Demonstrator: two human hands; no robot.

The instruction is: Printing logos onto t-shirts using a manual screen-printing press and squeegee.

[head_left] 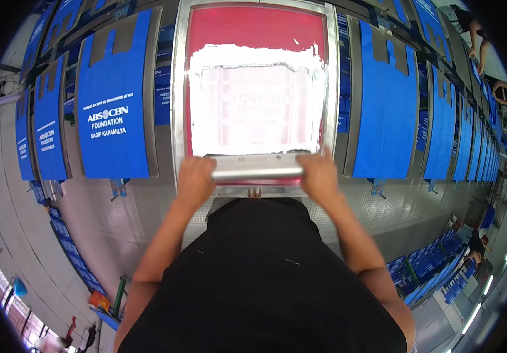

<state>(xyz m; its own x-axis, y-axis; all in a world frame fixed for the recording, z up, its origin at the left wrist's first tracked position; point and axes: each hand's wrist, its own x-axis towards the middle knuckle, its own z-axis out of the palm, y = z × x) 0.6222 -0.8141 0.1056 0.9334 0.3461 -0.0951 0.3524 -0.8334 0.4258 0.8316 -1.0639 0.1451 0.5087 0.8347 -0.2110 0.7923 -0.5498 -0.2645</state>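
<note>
A wide metal squeegee [257, 170] lies across the near end of a screen-printing frame [180, 88]. My left hand [196, 179] wraps round its left end, and my right hand [319, 176] grips its right end. Beyond the blade the red mesh [247, 26] shows at the far end of the frame. Thick white ink [236, 56] borders a paler rectangle in the middle, where faint reversed lettering shows through. The squeegee's edge meets the near side of the inked area. Whatever lies under the frame is hidden.
Blue printed fabric pieces lie on boards on both sides, one on the left [112, 100] and one on the right [385, 106], with several more beyond. Metal hinges or clamps [378, 187] jut from the boards' near ends. Other people [475, 29] stand at the far right.
</note>
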